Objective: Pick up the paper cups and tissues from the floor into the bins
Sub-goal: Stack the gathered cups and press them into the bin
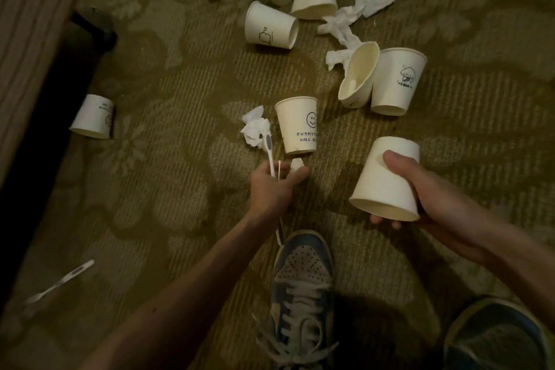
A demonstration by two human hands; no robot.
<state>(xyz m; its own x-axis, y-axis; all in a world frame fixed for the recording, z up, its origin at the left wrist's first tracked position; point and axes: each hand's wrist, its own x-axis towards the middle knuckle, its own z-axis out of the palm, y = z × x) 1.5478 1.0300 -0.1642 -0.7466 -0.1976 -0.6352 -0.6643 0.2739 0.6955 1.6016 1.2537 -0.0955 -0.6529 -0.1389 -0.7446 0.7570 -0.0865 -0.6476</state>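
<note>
Blue laced sneaker (303,275) planted near the smiley-face white paper cup (295,126); left hand (271,189) grips a white plastic toothbrush (270,155), right hand (426,192) clasps a plain white paper cup (386,186) beside it. Nesting the two cups should save trips.

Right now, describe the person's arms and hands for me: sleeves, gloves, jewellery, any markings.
Both are bare. The left forearm and right forearm show no sleeve up to the frame's edge. The left hand and right hand wear no gloves, and no watch, bracelet or ring is visible. The light is dim, so small marks cannot be ruled out.
</note>
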